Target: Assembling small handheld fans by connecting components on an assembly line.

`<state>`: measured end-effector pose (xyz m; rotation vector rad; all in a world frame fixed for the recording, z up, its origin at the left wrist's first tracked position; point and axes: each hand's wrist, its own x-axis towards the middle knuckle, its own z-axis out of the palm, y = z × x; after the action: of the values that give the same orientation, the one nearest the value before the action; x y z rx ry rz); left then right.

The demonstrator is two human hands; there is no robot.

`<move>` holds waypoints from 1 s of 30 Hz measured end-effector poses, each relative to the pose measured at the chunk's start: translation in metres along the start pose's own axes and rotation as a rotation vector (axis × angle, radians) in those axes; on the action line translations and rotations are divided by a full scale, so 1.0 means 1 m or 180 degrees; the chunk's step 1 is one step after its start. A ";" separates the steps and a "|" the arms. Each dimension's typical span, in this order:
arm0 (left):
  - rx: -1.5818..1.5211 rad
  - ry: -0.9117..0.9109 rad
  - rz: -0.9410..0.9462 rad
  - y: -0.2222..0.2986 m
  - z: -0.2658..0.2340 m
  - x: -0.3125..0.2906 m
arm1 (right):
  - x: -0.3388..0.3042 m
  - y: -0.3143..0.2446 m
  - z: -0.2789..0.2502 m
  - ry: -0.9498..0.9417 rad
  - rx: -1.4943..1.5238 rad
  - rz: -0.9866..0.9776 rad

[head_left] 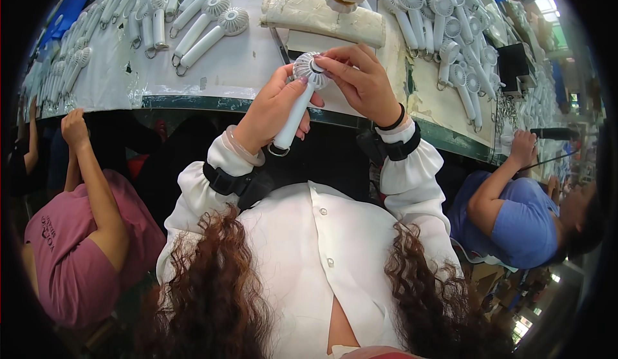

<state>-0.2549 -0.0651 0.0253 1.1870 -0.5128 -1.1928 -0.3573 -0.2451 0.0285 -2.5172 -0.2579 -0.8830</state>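
Observation:
A white handheld fan point(297, 111) is held over the table's near edge, tilted with its round grille up and away from me. A metal ring hangs at the bottom of its handle. My left hand point(273, 106) is closed around the fan just below the head, thumb on the grille's lower side. With thumb and fingers pinched, my right hand point(360, 79) touches the centre of the grille, where a small dark round spot shows. Whether a small part sits between those fingertips is hidden.
White fans point(209, 34) lie in rows at the left, and more fans point(444, 21) are piled at the right. Ahead stands a cream padded block point(322, 19) beneath a dark tool. A black box point(517, 69) is at the far right. Co-workers sit on both sides.

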 end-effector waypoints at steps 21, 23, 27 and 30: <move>0.0034 -0.0142 0.0327 -0.004 -0.005 0.000 | -0.003 -0.013 -0.003 -0.0076 -0.0413 -0.0133; 0.0049 -0.0110 0.0354 -0.004 -0.004 -0.001 | -0.002 -0.016 -0.001 -0.0028 -0.0472 -0.0153; 0.0104 -0.0023 0.0457 -0.007 -0.005 -0.002 | -0.003 -0.024 0.002 -0.0011 -0.0734 -0.0166; 0.0113 0.0011 0.0502 -0.007 -0.003 -0.002 | -0.004 -0.027 0.006 0.0088 -0.0873 -0.0173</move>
<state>-0.2566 -0.0618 0.0183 1.1564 -0.6160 -1.0504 -0.3662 -0.2188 0.0315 -2.7575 -0.2093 -1.0358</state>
